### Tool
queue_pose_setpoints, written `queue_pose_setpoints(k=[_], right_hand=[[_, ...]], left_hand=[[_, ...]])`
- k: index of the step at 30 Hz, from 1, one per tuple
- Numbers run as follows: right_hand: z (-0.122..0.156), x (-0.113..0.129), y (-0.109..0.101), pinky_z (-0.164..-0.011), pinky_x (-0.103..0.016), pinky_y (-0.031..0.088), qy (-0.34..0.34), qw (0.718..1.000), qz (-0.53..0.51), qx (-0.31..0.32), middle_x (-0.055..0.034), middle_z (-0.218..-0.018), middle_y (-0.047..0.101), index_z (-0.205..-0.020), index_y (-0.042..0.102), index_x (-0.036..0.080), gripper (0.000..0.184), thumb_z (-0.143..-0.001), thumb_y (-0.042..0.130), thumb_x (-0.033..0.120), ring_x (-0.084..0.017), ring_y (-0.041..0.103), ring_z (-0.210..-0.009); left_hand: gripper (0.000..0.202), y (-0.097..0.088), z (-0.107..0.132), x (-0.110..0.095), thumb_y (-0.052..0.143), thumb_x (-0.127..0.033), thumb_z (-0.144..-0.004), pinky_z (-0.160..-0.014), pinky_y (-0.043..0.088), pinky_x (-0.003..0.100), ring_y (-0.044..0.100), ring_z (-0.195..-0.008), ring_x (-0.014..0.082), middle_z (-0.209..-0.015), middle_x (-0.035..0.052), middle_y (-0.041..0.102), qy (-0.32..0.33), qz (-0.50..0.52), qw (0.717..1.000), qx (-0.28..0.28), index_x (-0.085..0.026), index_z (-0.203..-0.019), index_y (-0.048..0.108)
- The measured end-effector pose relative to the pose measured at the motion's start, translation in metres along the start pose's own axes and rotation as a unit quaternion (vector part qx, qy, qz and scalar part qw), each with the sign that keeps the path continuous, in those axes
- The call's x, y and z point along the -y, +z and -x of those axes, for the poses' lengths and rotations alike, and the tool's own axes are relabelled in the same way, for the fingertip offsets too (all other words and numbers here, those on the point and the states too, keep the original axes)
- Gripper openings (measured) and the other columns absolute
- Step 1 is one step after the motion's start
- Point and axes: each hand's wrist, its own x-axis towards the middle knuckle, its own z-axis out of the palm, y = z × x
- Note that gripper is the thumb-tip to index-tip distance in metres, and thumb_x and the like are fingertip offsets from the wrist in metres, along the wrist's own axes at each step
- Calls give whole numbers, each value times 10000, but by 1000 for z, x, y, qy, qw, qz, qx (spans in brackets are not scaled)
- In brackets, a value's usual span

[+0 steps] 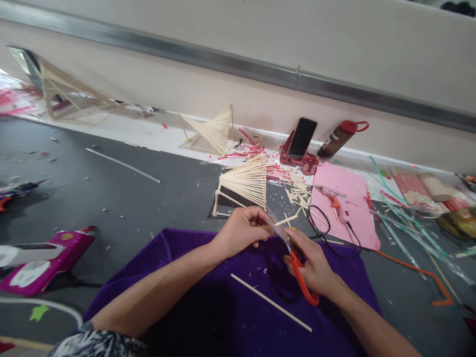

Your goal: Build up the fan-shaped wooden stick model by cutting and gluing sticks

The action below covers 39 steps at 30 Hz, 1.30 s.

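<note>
My right hand (pixel 312 263) grips a pair of scissors (pixel 303 285) with orange handles, its blades pointing up and left towards my other hand. The fingers of my left hand (pixel 241 229) are pinched together beside the blades; whatever is between them is too small or hidden to name. Below both hands a purple cloth (pixel 178 297) is spread, and a single thin wooden stick (pixel 271 302) lies slanted on it. Just beyond my left hand stands a small model of wooden sticks (pixel 247 181), its sticks fanned into a twisted surface.
Short cut sticks (pixel 297 193) lie right of the model. A glue gun (pixel 336 203) with a black cord rests on a pink sheet (pixel 345 178). Along the wall stand another stick model (pixel 211 129), a phone (pixel 303 138) and a bottle (pixel 337 139). A magenta device (pixel 48 260) sits at left.
</note>
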Motion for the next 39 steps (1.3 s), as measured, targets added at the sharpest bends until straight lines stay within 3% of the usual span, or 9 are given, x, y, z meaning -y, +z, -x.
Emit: queue_pose_setpoints(k=[6, 10, 18, 25, 32, 35, 37, 39], right_hand=[[1, 0, 2, -718, -307, 465, 5, 1000, -7, -21, -47, -959, 573, -1278, 426, 245, 541, -757, 516, 128, -190, 561, -818], [2, -2, 1, -717, -311, 462, -4, 1000, -5, -18, -49, -1000, 574, -1285, 424, 255, 551, -757, 529, 138, -182, 562, -790], [4, -5, -12, -617, -266, 444, -16, 1000, -3, 25, -40, -952, 580, -1304, 425, 256, 575, -756, 496, 98, -143, 529, -675], [0, -10, -26, -674, -262, 473, -65, 996, -17, 64, -62, -968, 609, -1253, 496, 209, 531, -730, 530, 119, -167, 571, -765], [1, -9, -27, -630, -226, 449, -64, 993, -48, 89, -33, -907, 609, -1212, 517, 210, 524, -712, 491, 58, -128, 536, -683], [1, -10, -26, -673, -245, 458, -49, 996, -26, 64, -42, -949, 618, -1241, 502, 213, 526, -734, 502, 74, -148, 561, -746], [1, -8, -23, -655, -245, 455, -29, 999, -10, 28, -35, -904, 613, -1243, 502, 210, 494, -760, 514, 108, -147, 554, -720], [1, -4, -20, -596, -232, 440, -8, 1000, 3, -8, -14, -816, 584, -1251, 497, 209, 488, -770, 521, 129, -131, 518, -640]], left_hand=[[46, 0, 3, 3, 610, -190, -721, -508, 390, 180, 508, -528, 81, -576, -26, 575, 94, -147, 984, -44, -154, -706, 634], [96, 1, 5, 6, 590, -219, -757, -553, 389, 193, 500, -542, 83, -575, -24, 560, 126, -132, 982, -39, -153, -703, 635], [204, 7, 7, 5, 683, -297, -685, -355, 163, 163, 273, -328, 16, -415, -60, 479, -18, 67, 997, 36, -146, -638, 555], [197, 12, 9, 7, 706, -258, -648, -304, 92, 143, 198, -289, 13, -378, -74, 445, -118, 160, 975, 103, -155, -689, 543], [213, 10, 13, 5, 710, -284, -648, -306, 75, 147, 154, -296, 3, -397, -69, 440, -149, 246, 939, 188, -148, -685, 550], [227, 8, 9, 4, 678, -326, -693, -314, 86, 151, 181, -300, 4, -430, -60, 475, -118, 186, 966, 135, -145, -691, 542], [222, 7, 8, 4, 641, -341, -740, -328, 159, 148, 285, -328, 15, -504, -38, 540, -52, 80, 994, 60, -142, -717, 547], [192, 6, 7, 3, 598, -333, -785, -378, 266, 152, 389, -392, 32, -580, -28, 580, 31, -38, 999, -2, -145, -764, 564]])
